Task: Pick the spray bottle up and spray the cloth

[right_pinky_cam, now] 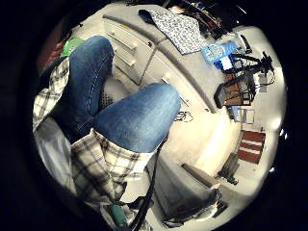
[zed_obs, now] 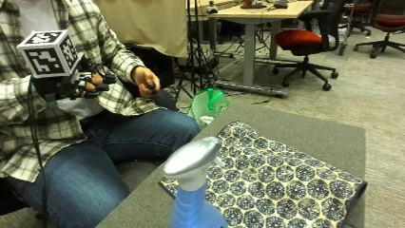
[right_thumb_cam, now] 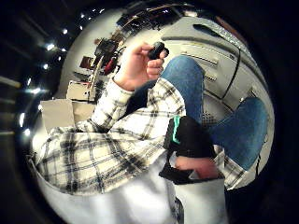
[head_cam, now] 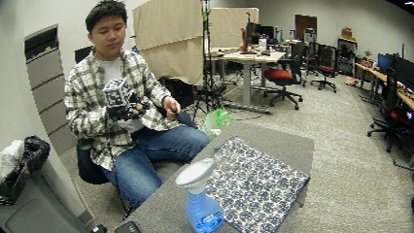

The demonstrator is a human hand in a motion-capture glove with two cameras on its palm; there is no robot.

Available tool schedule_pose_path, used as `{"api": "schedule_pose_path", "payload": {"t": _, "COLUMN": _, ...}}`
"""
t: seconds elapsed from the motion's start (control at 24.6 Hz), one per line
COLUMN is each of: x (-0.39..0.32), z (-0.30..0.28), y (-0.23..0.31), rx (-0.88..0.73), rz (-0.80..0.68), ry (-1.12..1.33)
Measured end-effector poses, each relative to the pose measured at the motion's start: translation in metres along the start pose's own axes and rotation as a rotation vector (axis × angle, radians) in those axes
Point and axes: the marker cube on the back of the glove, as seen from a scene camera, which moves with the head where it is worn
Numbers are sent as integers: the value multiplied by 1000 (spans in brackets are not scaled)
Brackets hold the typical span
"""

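Blue spray bottle point(zed_obs: 193, 190) stands untouched on the table point(zed_obs: 303, 128) beside the patterned cloth point(zed_obs: 278, 185); your gloved right hand point(zed_obs: 79, 84) hovers at your chest, fingers loosely curled, holding nothing; everything remains undone.

Outside views across the table point(zed_obs: 303, 137), wide one farther, palm views facing lap (shared cloth point(zed_obs: 272, 185))

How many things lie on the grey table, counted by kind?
Spray bottle: 1
Patterned cloth: 1
Total: 2, on the table.
The gloved right hand is at the person's chest, off the table.
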Motion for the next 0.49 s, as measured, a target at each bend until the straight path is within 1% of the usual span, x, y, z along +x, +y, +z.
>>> {"api": "schedule_pose_path", "payload": {"t": 0.2, "x": 33, "z": -4, "y": -12, "rx": 74, "rz": 85, "ry": -4}}
{"api": "schedule_pose_path", "payload": {"t": 0.49, "x": 109, "z": -27, "y": -41, "rx": 133, "rz": 224, "ry": 21}}
